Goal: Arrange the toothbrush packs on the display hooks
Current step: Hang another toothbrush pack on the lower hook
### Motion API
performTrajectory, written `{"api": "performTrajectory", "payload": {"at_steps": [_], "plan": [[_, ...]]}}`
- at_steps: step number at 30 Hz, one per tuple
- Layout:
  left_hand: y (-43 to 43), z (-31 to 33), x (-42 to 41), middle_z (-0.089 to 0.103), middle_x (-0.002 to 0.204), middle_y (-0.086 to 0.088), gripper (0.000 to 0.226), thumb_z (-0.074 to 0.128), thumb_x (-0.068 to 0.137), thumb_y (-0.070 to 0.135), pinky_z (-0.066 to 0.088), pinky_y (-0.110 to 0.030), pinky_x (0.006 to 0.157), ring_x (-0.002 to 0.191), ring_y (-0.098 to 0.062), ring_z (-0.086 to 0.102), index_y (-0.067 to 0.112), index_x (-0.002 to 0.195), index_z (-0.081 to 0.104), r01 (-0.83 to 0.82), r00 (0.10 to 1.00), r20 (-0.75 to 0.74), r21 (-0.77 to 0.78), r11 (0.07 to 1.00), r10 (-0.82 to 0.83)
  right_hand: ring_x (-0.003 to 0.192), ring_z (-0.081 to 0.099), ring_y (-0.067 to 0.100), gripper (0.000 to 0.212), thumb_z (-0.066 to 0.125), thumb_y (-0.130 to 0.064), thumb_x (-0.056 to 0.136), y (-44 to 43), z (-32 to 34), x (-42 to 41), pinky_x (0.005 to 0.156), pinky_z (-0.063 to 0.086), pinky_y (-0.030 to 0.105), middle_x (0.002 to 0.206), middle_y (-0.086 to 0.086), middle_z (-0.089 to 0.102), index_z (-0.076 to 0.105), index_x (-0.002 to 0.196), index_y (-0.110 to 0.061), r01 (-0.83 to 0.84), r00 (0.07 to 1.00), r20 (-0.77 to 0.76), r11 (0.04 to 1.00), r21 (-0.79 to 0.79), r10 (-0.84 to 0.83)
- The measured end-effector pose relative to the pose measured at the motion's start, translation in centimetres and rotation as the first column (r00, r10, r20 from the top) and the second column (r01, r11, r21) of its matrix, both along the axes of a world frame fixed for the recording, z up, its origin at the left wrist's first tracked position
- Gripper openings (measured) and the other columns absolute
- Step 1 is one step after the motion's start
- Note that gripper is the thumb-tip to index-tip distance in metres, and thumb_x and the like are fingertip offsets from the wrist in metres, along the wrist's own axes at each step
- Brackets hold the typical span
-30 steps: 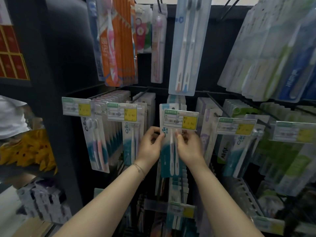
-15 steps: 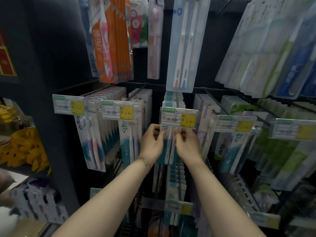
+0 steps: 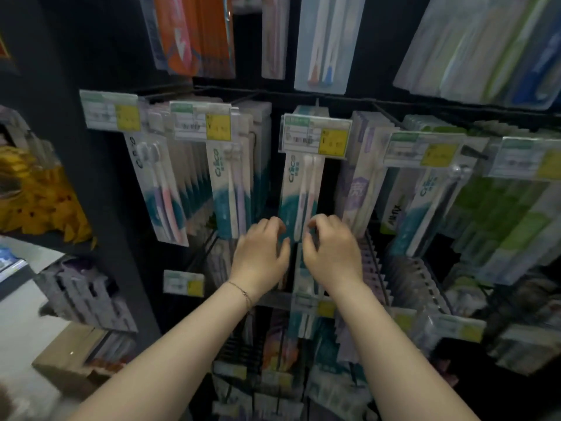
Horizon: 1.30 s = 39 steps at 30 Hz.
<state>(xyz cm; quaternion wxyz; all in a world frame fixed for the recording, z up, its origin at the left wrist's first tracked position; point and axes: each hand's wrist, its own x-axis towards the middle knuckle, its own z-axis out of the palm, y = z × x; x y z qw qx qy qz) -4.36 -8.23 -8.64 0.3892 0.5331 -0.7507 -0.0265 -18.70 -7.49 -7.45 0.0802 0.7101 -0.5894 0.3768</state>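
Note:
A teal and white toothbrush pack (image 3: 299,189) hangs on the middle display hook, right under its price tag (image 3: 314,138). My left hand (image 3: 261,253) and my right hand (image 3: 332,253) sit at the pack's lower end, one on each side. Their fingers are loosely curled, with the tips close to the pack's bottom edges; no grip on it shows. More packs hang behind it on the same hook.
Similar packs fill the hooks to the left (image 3: 229,189) and right (image 3: 425,202), each under a tag. Taller packs (image 3: 321,41) hang on the row above, and a lower row of hooks (image 3: 306,302) lies beneath my wrists. A dark shelf post (image 3: 100,208) stands at left.
Both hands have dropped from the pack's top, under the price tag, to its bottom end. The pack now hangs from the hook by itself.

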Motion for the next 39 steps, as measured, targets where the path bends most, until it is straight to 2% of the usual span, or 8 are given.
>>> {"api": "performTrajectory", "payload": {"at_steps": [5, 10, 13, 16, 22, 28, 33, 39], "plan": [[3.1, -2.8, -0.2, 0.05, 0.077, 0.005, 0.017, 0.041, 0.093, 0.035, 0.043, -0.035, 0.063, 0.073, -0.018, 0.051, 0.02, 0.086, 0.047, 0.018, 0.973, 0.232, -0.073, 0.997, -0.001, 0.084, 0.053, 0.026, 0.012, 0.054, -0.024, 0.089, 3.2, -2.6, -0.1, 0.069, 0.041, 0.037, 0.087, 0.005, 0.055, 0.057, 0.091, -0.012, 0.005, 0.993, -0.114, 0.999, 0.041, -0.001], [5.8, -4.8, -0.6, 0.052, 0.064, 0.002, 0.018, 0.046, 0.084, 0.028, 0.041, -0.032, 0.049, 0.058, -0.02, 0.051, 0.016, 0.072, 0.051, 0.056, 0.959, 0.283, -0.159, 0.986, -0.009, 0.071, 0.054, 0.026, 0.018, 0.048, -0.024, 0.082, 5.6, -5.0, -0.6, 0.057, 0.04, 0.032, 0.076, 0.005, 0.056, 0.059, 0.081, -0.01, -0.019, 0.989, -0.15, 0.999, -0.03, 0.015], [7.0, -6.0, -1.0, 0.056, 0.061, 0.003, 0.015, 0.052, 0.08, 0.026, 0.041, -0.028, 0.047, 0.054, -0.018, 0.053, 0.017, 0.068, 0.054, 0.094, 0.953, 0.3, -0.159, 0.983, -0.043, 0.067, 0.054, 0.025, 0.02, 0.045, -0.026, 0.082, 6.8, -5.9, -0.9, 0.055, 0.04, 0.031, 0.072, 0.004, 0.057, 0.058, 0.076, -0.012, -0.043, 0.984, -0.174, 0.998, -0.038, 0.035], [8.0, -7.6, -1.3, 0.063, 0.066, 0.002, 0.014, 0.054, 0.079, 0.029, 0.048, -0.032, 0.05, 0.058, -0.02, 0.059, 0.018, 0.072, 0.06, 0.094, 0.949, 0.309, -0.093, 0.991, -0.061, 0.063, 0.055, 0.024, 0.013, 0.055, -0.023, 0.08, 7.8, -7.0, -1.2, 0.053, 0.04, 0.03, 0.068, 0.002, 0.057, 0.056, 0.071, -0.014, -0.071, 0.977, -0.204, 0.997, -0.02, 0.066], [9.0, -10.6, -1.7, 0.057, 0.062, 0.002, 0.017, 0.058, 0.078, 0.032, 0.042, -0.031, 0.05, 0.057, -0.022, 0.058, 0.018, 0.069, 0.054, 0.013, 0.945, 0.326, 0.012, 1.0, -0.016, 0.059, 0.058, 0.024, 0.019, 0.07, -0.017, 0.074, 9.1, -9.9, -2.0, 0.047, 0.035, 0.026, 0.064, 0.002, 0.057, 0.054, 0.065, -0.013, -0.116, 0.974, -0.179, 0.986, 0.122, 0.136], [7.8, -13.1, -1.3, 0.057, 0.086, -0.001, 0.02, 0.046, 0.09, 0.033, 0.041, -0.032, 0.062, 0.081, -0.022, 0.057, 0.017, 0.094, 0.057, -0.049, 0.95, 0.31, 0.249, 0.967, -0.032, 0.092, 0.057, 0.024, 0.021, 0.045, -0.029, 0.096, 8.3, -12.9, -2.5, 0.061, 0.033, 0.029, 0.097, 0.004, 0.06, 0.057, 0.092, -0.012, -0.036, 0.98, -0.16, 0.891, 0.452, 0.121], [4.9, -15.2, -0.8, 0.057, 0.112, -0.002, 0.03, 0.048, 0.091, 0.036, 0.051, -0.039, 0.079, 0.101, -0.025, 0.059, 0.019, 0.116, 0.054, -0.033, 0.965, 0.237, 0.531, 0.847, -0.111, 0.109, 0.056, 0.026, 0.036, 0.045, -0.029, 0.095, 6.2, -15.5, -3.1, 0.078, 0.048, 0.033, 0.127, 0.006, 0.052, 0.053, 0.128, -0.015, -0.002, 1.0, -0.012, 0.737, 0.676, 0.013], [2.0, -17.4, -0.8, 0.045, 0.139, -0.002, 0.045, 0.049, 0.095, 0.027, 0.044, -0.036, 0.102, 0.124, -0.022, 0.048, 0.023, 0.139, 0.039, 0.097, 0.995, -0.053, 0.653, 0.751, -0.083, 0.116, 0.049, 0.026, 0.045, 0.048, -0.022, 0.096, 3.9, -17.3, -3.2, 0.086, 0.044, 0.031, 0.129, 0.007, 0.043, 0.036, 0.139, -0.017, -0.024, 0.975, 0.176, 0.723, 0.69, -0.136]]}}
